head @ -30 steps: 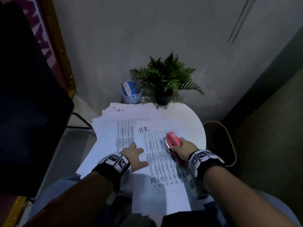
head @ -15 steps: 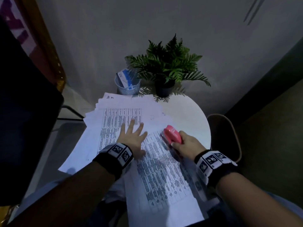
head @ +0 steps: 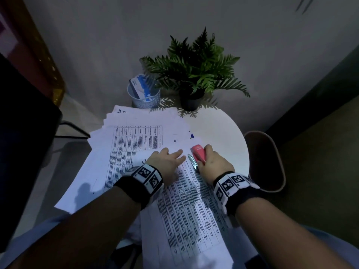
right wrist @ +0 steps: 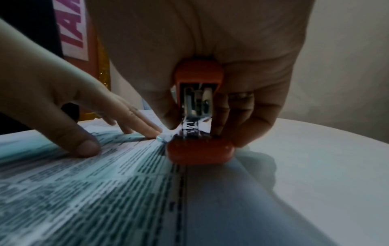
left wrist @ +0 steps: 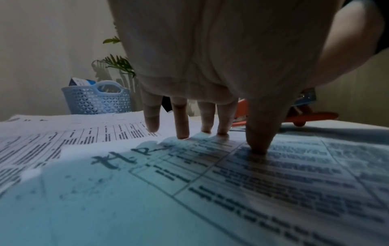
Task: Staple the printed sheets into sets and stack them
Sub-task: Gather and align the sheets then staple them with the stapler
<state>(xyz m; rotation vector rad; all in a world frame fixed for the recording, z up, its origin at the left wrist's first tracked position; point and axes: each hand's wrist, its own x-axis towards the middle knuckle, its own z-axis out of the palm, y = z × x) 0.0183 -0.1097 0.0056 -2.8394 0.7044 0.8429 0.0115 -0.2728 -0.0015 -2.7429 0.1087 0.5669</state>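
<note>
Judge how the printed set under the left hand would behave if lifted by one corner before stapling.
The set likely droops: its near end already overhangs the table toward the lap. Loose sheets would probably slide apart; the left hand presses them flat while the right hand grips the stapler.

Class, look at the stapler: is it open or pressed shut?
Open: the stapler shows a gap between its top and base, gripped by the right hand.

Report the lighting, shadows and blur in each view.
Head view: dim, corners dark; the fern casts sharp shadows on the table. Left wrist view: the left hand shades the blurred near print. Right wrist view: soft and smeared around the stapler.
</note>
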